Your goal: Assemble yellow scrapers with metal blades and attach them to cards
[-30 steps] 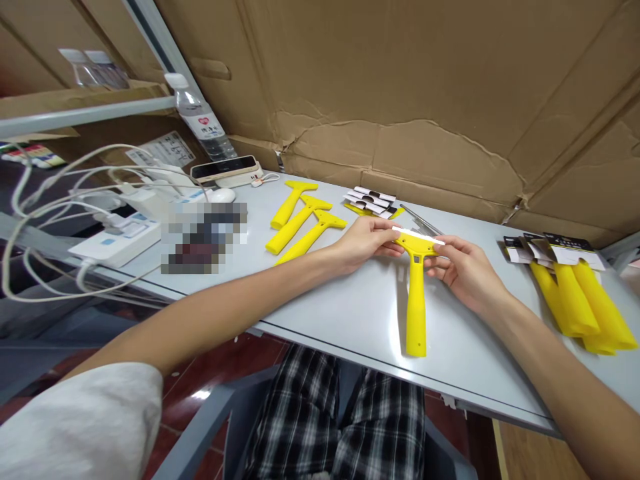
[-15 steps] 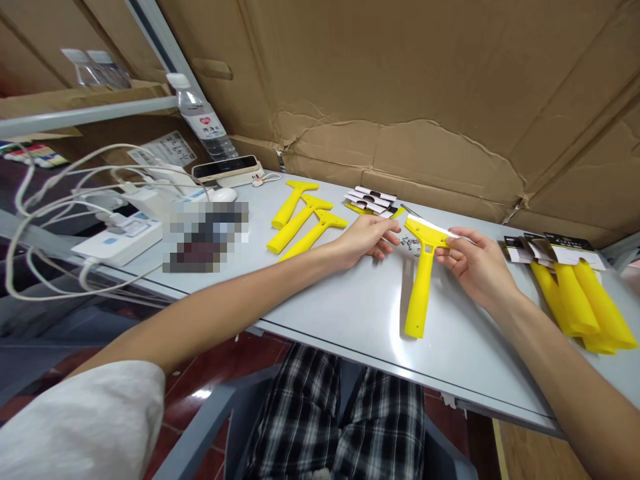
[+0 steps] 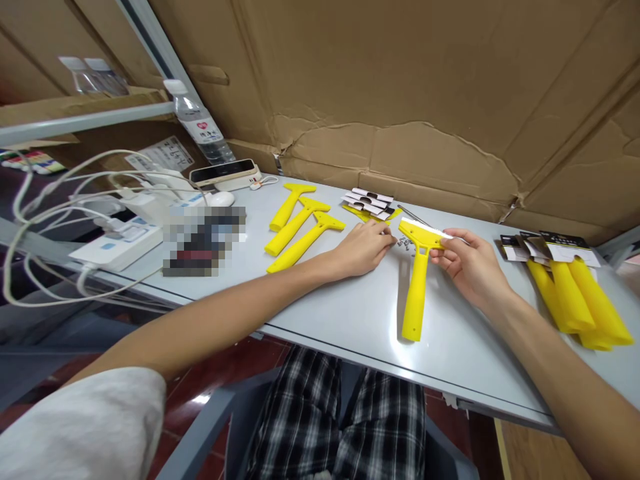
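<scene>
A yellow scraper (image 3: 420, 280) with a white strip along its head is pinched at the right end of that head by my right hand (image 3: 467, 263). Its handle points toward me. My left hand (image 3: 366, 248) rests low over the table, fingers curled together at the edge of a small pile of dark screws (image 3: 404, 243); what the fingertips hold, if anything, is hidden. Left of that hand lie three more yellow scraper handles (image 3: 306, 243). Behind it sits a stack of white-and-black cards (image 3: 367, 202) over yellow pieces, with a thin metal tool (image 3: 413, 216) alongside.
Several yellow scrapers with black-and-white card heads (image 3: 580, 293) lie at the right. To the left are a power strip (image 3: 120, 240) with tangled white cables, a phone (image 3: 223, 172), a water bottle (image 3: 203, 127) and a blurred patch. Cardboard (image 3: 400, 80) walls the table's back.
My left hand has lowered to the screws, and its fingers have curled in. My right hand keeps the scraper in nearly the same place. The view has shifted slightly.
</scene>
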